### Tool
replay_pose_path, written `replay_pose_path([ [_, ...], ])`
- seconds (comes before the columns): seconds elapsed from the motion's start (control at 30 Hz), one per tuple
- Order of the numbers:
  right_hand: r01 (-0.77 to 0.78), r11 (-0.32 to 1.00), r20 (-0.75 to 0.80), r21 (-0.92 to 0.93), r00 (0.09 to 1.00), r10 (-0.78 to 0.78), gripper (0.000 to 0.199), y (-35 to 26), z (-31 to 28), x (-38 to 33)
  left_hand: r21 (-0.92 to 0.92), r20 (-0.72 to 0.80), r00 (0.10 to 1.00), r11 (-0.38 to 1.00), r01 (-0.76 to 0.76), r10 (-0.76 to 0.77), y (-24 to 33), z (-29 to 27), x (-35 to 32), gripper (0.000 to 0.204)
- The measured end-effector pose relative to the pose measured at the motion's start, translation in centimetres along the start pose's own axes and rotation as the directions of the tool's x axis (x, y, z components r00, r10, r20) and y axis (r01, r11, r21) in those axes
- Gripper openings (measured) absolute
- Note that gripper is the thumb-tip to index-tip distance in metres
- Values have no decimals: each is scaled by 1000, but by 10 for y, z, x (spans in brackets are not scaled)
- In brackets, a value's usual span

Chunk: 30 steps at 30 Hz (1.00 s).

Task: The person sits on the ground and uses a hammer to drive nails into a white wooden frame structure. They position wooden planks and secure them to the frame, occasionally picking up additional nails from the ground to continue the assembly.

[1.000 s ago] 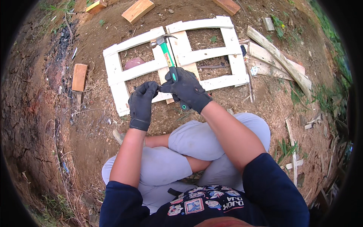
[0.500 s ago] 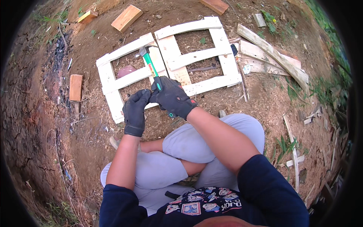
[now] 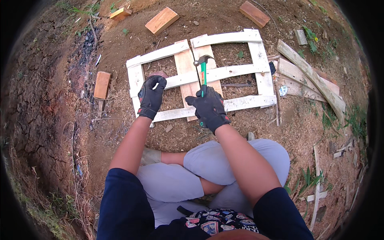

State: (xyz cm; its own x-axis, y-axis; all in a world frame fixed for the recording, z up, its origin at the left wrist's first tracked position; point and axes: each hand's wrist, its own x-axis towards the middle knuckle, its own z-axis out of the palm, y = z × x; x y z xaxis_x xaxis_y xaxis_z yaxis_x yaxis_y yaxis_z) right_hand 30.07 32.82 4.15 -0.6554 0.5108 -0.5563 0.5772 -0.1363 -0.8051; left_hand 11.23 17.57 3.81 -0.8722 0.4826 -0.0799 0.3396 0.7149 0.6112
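My right hand [image 3: 209,107], in a black glove, is closed around the handle of a claw hammer [image 3: 203,74] with a green and black grip. The hammer's metal head is over the two slatted wooden panels, near the narrow gap between them. My gloved left hand [image 3: 150,97] is at the left panel [image 3: 160,56], by the left part of its middle slat, with its fingers curled together. Whatever those fingers hold, if anything, is too small to make out. Beside it lies the right panel [image 3: 256,52], also of whitish slats. Both lie flat on the ground.
Wood blocks lie around: one on the left [image 3: 102,85], one beyond the panels [image 3: 162,21], another at the far right [image 3: 255,14]. Loose boards [image 3: 310,76] are piled right of the panels. My bent legs [image 3: 212,160] are close in front. Wood shavings cover the soil.
My hands were together at the hammer's handle; now they are apart. The left has moved to the left panel's middle slat. The hammer, still in my right hand, now stands more upright.
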Motion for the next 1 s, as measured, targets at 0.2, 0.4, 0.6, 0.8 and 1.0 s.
replay_pose_path([
  [0.2,-107,994,15,-4,994,107,44,-2,0,3,-120,-24,993,986,-115,113,25,22,136,36],
  [0.4,-72,993,26,-92,997,74,43,6,7,8,-169,-12,1000,985,-24,22,16,47,180,42],
  [0.6,-82,993,28,-88,996,84,39,-1,10,5,-238,-49,998,971,26,-38,-15,76,200,37],
  [0.8,16,997,-23,-80,1000,-18,34,13,14,8,-288,-83,995,955,-71,49,-7,82,190,39],
  [1.0,-114,993,37,-28,993,115,36,-7,11,1,-147,-101,991,984,-102,87,-9,82,186,30],
])
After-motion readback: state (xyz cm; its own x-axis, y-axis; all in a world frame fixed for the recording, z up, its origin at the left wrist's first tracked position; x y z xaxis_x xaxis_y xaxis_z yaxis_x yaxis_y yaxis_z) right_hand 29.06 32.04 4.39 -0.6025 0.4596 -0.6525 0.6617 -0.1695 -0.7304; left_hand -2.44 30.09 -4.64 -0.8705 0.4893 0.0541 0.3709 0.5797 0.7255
